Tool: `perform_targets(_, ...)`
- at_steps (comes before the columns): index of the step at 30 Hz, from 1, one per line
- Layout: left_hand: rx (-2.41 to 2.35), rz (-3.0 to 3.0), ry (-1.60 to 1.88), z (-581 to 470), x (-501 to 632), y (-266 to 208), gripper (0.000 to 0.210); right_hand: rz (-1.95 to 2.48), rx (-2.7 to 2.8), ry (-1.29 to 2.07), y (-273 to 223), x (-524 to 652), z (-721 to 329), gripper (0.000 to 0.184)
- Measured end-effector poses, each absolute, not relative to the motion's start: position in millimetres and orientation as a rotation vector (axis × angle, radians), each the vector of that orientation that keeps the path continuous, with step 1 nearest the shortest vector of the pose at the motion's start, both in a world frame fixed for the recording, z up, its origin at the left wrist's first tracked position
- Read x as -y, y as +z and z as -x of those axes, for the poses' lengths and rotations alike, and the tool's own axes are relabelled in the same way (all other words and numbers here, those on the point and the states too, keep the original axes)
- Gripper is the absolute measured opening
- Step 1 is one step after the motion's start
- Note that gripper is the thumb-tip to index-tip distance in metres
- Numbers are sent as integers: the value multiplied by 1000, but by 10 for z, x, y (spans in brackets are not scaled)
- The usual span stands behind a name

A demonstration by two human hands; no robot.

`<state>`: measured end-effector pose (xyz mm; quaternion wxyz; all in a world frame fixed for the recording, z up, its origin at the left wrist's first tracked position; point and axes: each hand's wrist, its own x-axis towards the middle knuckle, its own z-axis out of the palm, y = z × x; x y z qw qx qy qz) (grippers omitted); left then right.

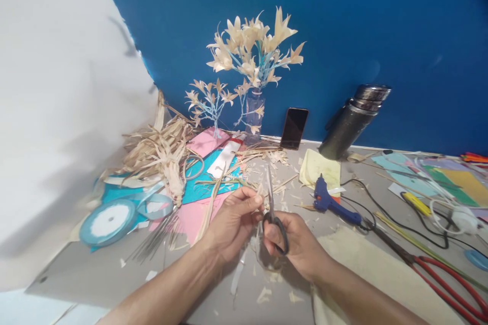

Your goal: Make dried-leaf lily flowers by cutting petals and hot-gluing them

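Note:
My right hand [295,244] grips a pair of scissors [281,236] by its black handles, with the metal blades pointing up and away from me. Close beside the blades, my left hand [240,213] is closed in a pinch. A small pale piece seems to show at its fingertips, too small and blurred to name. Pale scraps [265,294] lie on the grey tabletop [206,294] below the hands. Beyond them stand a clear bottle [254,111] of husk flowers [251,43] and a smaller flower spray [213,104].
Dried husks [163,147], a blue ribbon roll [109,221] and thin wires [156,233] lie at left. A phone [294,128] and a black flask [353,124] lean against the wall. At right are a blue glue gun [335,205], its cable, and red-handled shears [450,284].

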<state>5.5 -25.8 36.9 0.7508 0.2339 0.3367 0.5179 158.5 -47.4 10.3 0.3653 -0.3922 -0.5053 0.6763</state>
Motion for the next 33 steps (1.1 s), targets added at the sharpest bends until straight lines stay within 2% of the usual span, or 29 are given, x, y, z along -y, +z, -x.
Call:
perform_targets(4, -775, -530, 1111, -41, 251, 375, 26, 1106, 1235, 1521, 139, 375, -1674, 45)
perform_targets(8, -789, -574, 987, -38, 261, 352, 25, 1153, 1113, 1471, 206, 305, -1720, 31)
perform_targets(16, -758, -604, 870, -50, 261, 323, 22, 1053, 1217, 1510, 274, 322, -1767, 24)
perform_targets(24, -896, -847, 883, -53, 272, 306, 26, 1162, 1193, 1483, 346, 338, -1759, 34)
perform_targets(29, -928, -966, 903, -55, 304, 363, 21, 1219, 1255, 1365, 316, 350, -1768, 24)
perform_targets(33, -879, -928, 891, -55, 310, 355, 21, 1239, 1194, 1431, 328, 351, -1768, 23)
